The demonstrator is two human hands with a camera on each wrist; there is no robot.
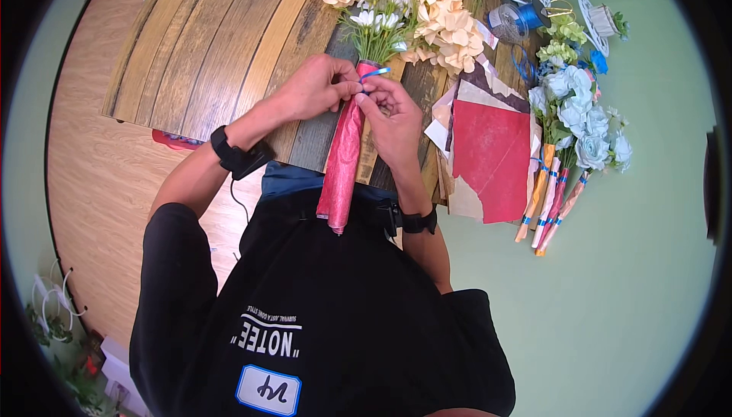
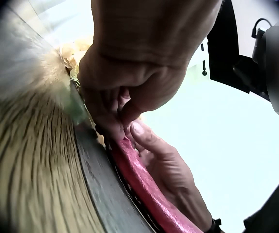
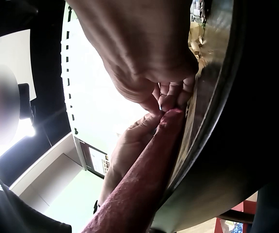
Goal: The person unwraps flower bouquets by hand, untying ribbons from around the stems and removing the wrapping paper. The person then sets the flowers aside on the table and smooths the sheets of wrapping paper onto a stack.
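Observation:
A bunch of white artificial flowers (image 1: 377, 20) has its stems rolled in red wrapping paper (image 1: 347, 158). The roll lies over the table's near edge, its lower end toward the person's shirt. Around its upper part runs a thin blue ribbon (image 1: 375, 73), one shiny end sticking up to the right. My left hand (image 1: 320, 85) pinches the ribbon from the left with thumb and forefinger. From the right, my right hand (image 1: 394, 121) pinches it too, fingertips meeting those of the left. Both wrist views show the fingertips close together on the red paper (image 2: 144, 179); the ribbon there is mostly hidden.
Peach flowers (image 1: 450, 28) lie beyond the bunch on the wooden table (image 1: 221, 43). To the right are stacked red paper sheets (image 1: 492, 158), several wrapped light-blue flowers (image 1: 583, 123), a blue ribbon spool (image 1: 522, 17) and a white wire-and-wheel ornament (image 1: 598, 17).

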